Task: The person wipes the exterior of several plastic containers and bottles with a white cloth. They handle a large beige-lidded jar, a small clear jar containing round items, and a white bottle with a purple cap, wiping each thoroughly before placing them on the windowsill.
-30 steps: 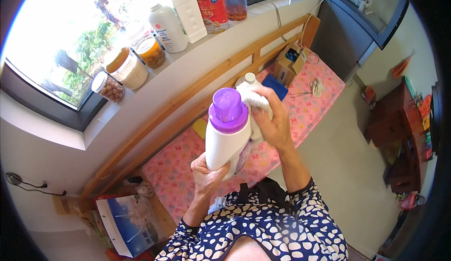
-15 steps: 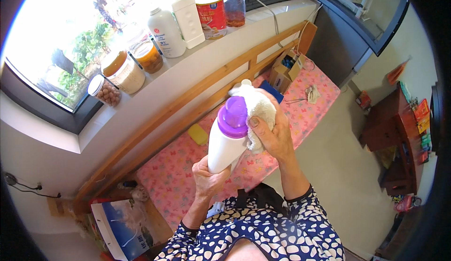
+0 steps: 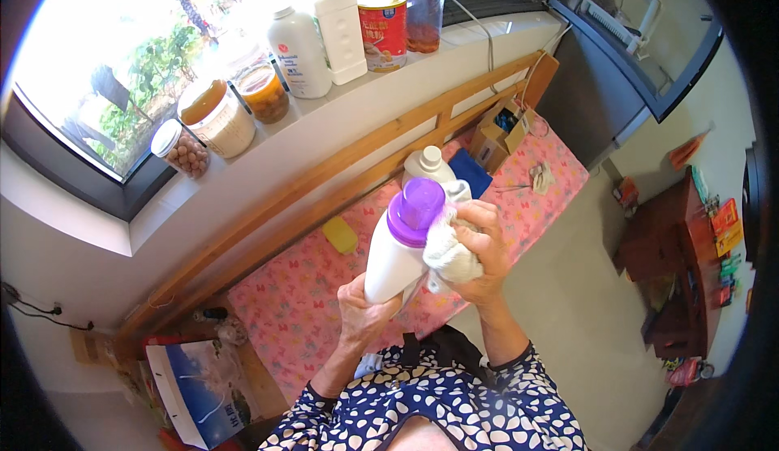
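Head view: curled hands (image 3: 365, 308) (image 3: 487, 258) grip bottle (image 3: 393, 263) and cloth (image 3: 451, 256).

Your bottle: the tapered plastic bottle (image 3: 391, 268) shows you white, under a domed plastic cap (image 3: 418, 210) in glossy purple.
Your cloth: the crumpled fabric cloth (image 3: 452, 255) is off-white.
Your top: the navy fabric top (image 3: 365, 406) carries irregular cream-white spots.
Bed cover: the pink sheet (image 3: 284, 301) bears a small, scattered print in mixed colours.
On the bed: you have a flat, rounded yellow object (image 3: 340, 235), a flat deep-blue piece (image 3: 469, 173) and a brown cardboard box (image 3: 489, 147).
Bed rail: the long wooden rail (image 3: 445, 117) is honey-brown.
Windowsill: the cylindrical tin (image 3: 384, 33) is mainly red.
Cabinet: the boxy cabinet (image 3: 665, 240) is reddish-brown.
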A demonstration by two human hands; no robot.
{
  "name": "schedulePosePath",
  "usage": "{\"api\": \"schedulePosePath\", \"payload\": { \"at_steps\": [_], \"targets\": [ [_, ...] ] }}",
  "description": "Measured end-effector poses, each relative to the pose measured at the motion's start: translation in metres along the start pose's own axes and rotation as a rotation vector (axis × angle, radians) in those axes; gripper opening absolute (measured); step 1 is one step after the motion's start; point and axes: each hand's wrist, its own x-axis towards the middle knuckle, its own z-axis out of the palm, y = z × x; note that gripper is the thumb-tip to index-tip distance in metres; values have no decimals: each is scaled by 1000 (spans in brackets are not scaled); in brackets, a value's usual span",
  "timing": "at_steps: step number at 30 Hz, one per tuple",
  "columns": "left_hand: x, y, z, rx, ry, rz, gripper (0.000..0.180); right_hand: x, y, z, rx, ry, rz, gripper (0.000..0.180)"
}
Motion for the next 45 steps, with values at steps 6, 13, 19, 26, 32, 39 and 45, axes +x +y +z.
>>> {"api": "schedulePosePath", "payload": {
  "at_steps": [6, 13, 19, 26, 32, 39, 45],
  "targets": [
    [3, -1, -4, 165, -78, 200, 23, 39, -16, -34, 286, 15, 297, 49],
    [3, -2, -3, 157, -111, 236, 22, 65, -12, -34, 182, -409, 286, 35],
    [-2, -9, -2, 151, -110, 183, 24, 70, -14, -31, 492, -351, 769, 22],
    [-3, -1, -1, 126, -119, 136, 24, 71, 7, -31, 705, -183, 918, 31],
    [2, 2, 3, 95, -108, 170, 23, 56, -16, -39, 102, -452, 139, 46],
    [1, -3, 3, 109, -174, 170, 25, 27, -20, -27, 325, 41, 640, 31],
    [3, 2, 8, 64, -135, 203, 20, 7, -9, -23, 220, 74, 519, 50]
  ]
}}
